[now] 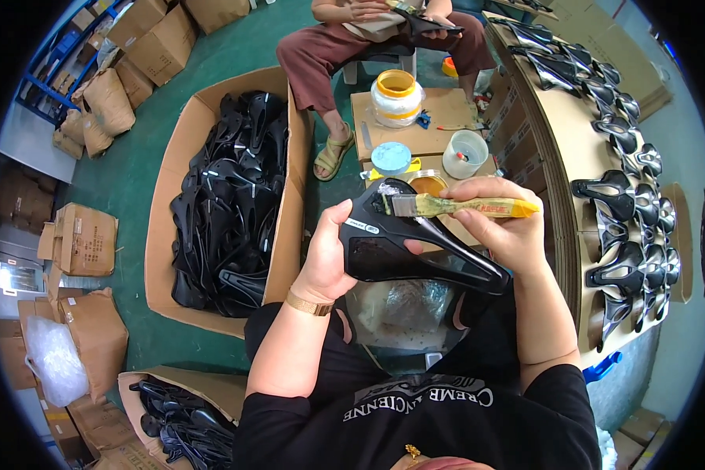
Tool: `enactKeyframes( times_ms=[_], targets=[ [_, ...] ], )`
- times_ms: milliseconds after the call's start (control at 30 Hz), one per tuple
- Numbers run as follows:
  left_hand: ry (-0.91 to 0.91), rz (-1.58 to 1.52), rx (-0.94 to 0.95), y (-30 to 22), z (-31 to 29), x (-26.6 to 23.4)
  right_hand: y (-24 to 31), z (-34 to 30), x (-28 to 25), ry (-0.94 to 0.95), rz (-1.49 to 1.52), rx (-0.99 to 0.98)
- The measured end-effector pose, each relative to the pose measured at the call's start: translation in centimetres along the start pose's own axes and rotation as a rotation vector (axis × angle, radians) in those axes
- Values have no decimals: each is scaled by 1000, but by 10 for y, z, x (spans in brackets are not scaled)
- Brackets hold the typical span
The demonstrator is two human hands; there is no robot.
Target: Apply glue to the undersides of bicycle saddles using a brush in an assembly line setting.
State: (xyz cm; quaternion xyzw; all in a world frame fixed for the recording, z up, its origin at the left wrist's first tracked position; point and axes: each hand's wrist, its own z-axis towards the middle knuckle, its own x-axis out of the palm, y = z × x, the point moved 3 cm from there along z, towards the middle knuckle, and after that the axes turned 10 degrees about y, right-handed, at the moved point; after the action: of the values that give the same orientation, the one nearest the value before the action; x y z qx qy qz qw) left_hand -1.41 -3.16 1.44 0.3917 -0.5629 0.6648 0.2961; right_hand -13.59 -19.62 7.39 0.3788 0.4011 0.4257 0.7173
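My left hand (323, 252) is closed on the wide end of a glossy black bicycle saddle shell (450, 272), its fingers partly hidden beneath. The narrow nose of the shell points right. My right hand (507, 227) pinches a flat paintbrush (466, 207) with a worn yellow handle. The brush's dark bristles touch the shell's wide end, where a whitish smear shows. Just beyond lies a round container of amber glue-like stuff (429, 185), partly hidden by the brush and shell.
A big carton (182, 168) full of black saddle shells stands on the left; another open carton (211, 384) sits lower left. On the right, finished-looking shells line a long board (568, 149). Ahead, a yellow-rimmed jar (396, 102) and translucent tub (465, 154) stand before a seated co-worker (321, 59).
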Motion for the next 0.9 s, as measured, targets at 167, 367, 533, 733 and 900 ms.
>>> enactKeyframes(
  times_ms=[167,367,533,733,900],
  targets=[
    [-116,30,-41,2,0,-2,2,1,2,54,-10,-4],
    [-133,5,-73,2,-1,-2,5,3,-3,137,-103,-21],
    [-109,6,-80,2,-1,0,1,-1,-6,89,28,97],
    [-67,45,-113,5,0,0,-4,-2,-8,21,98,186],
    [-100,95,-147,6,-1,-4,-2,1,-10,74,72,146]
  ],
)
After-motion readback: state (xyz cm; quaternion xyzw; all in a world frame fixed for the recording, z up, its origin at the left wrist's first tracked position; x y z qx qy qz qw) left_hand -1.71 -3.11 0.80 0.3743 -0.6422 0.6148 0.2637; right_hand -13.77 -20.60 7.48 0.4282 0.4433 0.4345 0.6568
